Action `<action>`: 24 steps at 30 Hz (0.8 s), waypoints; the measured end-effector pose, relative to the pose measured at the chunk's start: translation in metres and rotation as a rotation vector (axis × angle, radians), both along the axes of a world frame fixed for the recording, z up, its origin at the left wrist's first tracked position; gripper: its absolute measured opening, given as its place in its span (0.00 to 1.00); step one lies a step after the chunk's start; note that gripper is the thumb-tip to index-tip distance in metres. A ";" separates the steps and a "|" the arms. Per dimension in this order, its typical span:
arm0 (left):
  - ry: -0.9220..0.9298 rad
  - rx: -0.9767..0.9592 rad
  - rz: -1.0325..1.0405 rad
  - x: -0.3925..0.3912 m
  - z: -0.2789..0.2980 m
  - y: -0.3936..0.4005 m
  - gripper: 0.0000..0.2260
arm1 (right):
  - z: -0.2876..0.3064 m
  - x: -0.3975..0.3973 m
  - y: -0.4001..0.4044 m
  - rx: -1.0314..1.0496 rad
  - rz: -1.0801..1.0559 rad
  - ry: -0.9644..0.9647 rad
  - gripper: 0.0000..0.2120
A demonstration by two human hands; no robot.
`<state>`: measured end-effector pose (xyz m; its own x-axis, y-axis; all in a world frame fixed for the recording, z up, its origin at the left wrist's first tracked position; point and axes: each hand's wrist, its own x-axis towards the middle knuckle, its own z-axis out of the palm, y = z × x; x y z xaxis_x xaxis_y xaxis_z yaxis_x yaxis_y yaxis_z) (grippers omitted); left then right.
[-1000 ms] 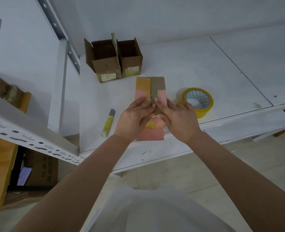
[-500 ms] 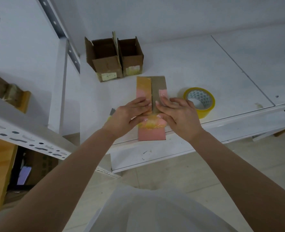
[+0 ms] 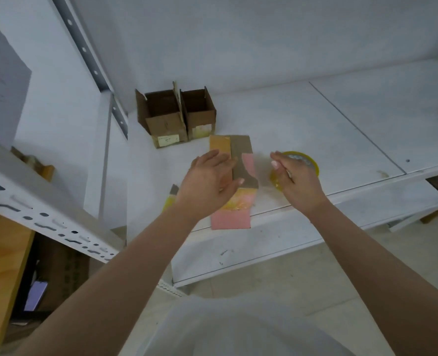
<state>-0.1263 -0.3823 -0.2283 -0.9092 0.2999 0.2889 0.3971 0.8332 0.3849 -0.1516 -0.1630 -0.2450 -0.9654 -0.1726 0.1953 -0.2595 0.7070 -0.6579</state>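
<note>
A: How many boxes stand open?
B: Two open cardboard boxes (image 3: 161, 119) (image 3: 198, 111), side by side just behind the flattened carton (image 3: 241, 147) — and there is one carton.
A: Tape? Blades?
B: One yellow tape roll (image 3: 313, 163) right of the carton, one yellow knife (image 3: 170, 199) left of it.
A: Hands?
B: Two — the left hand (image 3: 207, 181) on the carton, the right hand (image 3: 297, 181) to its right.

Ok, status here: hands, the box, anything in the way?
Left hand open, flat over the flattened box. Right hand at the tape roll, blurred, grip unclear. Box overhangs shelf edge; knife beside left wrist.
</note>
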 end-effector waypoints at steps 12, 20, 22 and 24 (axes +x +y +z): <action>-0.286 -0.336 0.371 -0.030 -0.037 0.049 0.45 | -0.020 0.014 0.004 -0.090 -0.107 -0.051 0.20; -0.272 0.656 0.427 -0.015 -0.002 -0.010 0.31 | -0.018 0.010 0.006 -0.121 -0.121 -0.052 0.14; -0.277 1.004 0.406 -0.011 0.011 -0.023 0.27 | -0.014 0.009 -0.003 -0.150 -0.115 -0.071 0.13; -0.287 1.168 0.332 -0.008 0.020 -0.025 0.21 | -0.007 0.007 -0.019 -0.175 -0.070 -0.111 0.13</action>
